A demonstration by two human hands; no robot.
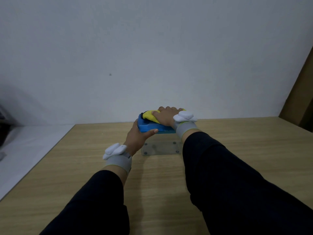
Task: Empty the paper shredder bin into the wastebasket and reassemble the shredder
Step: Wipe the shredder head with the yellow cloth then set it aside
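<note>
A small paper shredder stands near the far edge of the wooden table. Its blue top [149,127] with a yellow part [149,115] sits on a clear plastic bin [160,147]. My left hand [138,135] grips the blue top's left front corner, thumb along the front edge. My right hand [165,116] lies over the yellow part on top, fingers curled on it. The bin's contents cannot be made out. No wastebasket can be identified.
The wooden table [84,167] ends at its left edge over a white floor [25,146]. A dark object [4,133] sits at the far left. A brown panel [301,99] leans at the right against the plain wall.
</note>
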